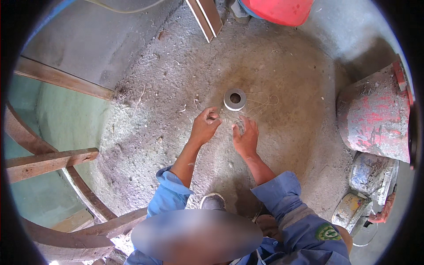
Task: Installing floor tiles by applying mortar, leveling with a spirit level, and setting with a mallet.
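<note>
A grey and white roll (228,100) with a dark round hole lies on the rough concrete floor just beyond my hands. Thin pale string (278,100) trails from it in loose loops to the right and back toward my fingers. My left hand (204,126) is closed in a pinch, with the string between thumb and fingers. Curled on the opposite side, my right hand (246,137) pinches the string too, just below the roll. The string's exact path at the fingertips is too fine to follow.
A large red, cement-smeared bucket (375,115) stands at right, above smaller stained pails (369,174). Wooden beams (53,164) jut in from the left. Boards (205,17) and a red object (282,9) are at the far side. My shoe (213,202) shows below.
</note>
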A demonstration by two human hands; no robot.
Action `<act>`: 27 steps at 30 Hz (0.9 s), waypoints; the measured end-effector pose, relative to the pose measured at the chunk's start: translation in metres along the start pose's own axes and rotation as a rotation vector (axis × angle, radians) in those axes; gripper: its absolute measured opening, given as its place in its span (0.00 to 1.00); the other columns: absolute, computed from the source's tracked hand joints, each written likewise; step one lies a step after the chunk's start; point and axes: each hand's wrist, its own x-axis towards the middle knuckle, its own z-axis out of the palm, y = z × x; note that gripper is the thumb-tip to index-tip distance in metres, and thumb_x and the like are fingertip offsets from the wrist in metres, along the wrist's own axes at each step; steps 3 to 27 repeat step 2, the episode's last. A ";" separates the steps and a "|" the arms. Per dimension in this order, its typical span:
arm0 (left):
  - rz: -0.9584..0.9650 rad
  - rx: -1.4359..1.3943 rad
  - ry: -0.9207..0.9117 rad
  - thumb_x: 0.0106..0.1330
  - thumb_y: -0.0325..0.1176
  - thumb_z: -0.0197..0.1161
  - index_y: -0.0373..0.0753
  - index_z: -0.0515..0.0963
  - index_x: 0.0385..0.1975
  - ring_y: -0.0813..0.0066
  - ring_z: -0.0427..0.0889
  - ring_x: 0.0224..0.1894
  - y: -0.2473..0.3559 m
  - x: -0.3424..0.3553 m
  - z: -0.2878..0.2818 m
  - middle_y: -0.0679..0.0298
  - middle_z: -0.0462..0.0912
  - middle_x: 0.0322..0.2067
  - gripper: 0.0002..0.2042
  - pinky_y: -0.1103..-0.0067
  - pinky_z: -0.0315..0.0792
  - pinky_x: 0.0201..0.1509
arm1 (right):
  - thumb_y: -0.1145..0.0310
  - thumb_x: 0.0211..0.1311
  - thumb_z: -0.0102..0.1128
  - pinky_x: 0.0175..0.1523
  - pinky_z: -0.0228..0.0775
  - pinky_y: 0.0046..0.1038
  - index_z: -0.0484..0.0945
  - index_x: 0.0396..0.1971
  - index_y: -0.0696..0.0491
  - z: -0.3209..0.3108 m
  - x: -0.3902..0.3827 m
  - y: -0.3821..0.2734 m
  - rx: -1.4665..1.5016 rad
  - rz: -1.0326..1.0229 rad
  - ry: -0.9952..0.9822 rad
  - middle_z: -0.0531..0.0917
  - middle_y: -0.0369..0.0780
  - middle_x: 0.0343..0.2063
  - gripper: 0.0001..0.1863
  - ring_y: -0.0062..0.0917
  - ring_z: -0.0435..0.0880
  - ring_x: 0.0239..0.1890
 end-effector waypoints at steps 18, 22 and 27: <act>-0.043 0.006 -0.002 0.59 0.35 0.70 0.37 0.72 0.61 0.70 0.85 0.41 0.001 -0.003 -0.003 0.52 0.83 0.47 0.28 0.76 0.78 0.46 | 0.64 0.59 0.65 0.58 0.63 0.46 0.74 0.56 0.54 0.002 0.001 0.000 -0.016 -0.006 0.016 0.76 0.48 0.48 0.25 0.45 0.73 0.55; -0.043 0.006 -0.002 0.59 0.35 0.70 0.37 0.72 0.61 0.70 0.85 0.41 0.001 -0.003 -0.003 0.52 0.83 0.47 0.28 0.76 0.78 0.46 | 0.64 0.59 0.65 0.58 0.63 0.46 0.74 0.56 0.54 0.002 0.001 0.000 -0.016 -0.006 0.016 0.76 0.48 0.48 0.25 0.45 0.73 0.55; -0.043 0.006 -0.002 0.59 0.35 0.70 0.37 0.72 0.61 0.70 0.85 0.41 0.001 -0.003 -0.003 0.52 0.83 0.47 0.28 0.76 0.78 0.46 | 0.64 0.59 0.65 0.58 0.63 0.46 0.74 0.56 0.54 0.002 0.001 0.000 -0.016 -0.006 0.016 0.76 0.48 0.48 0.25 0.45 0.73 0.55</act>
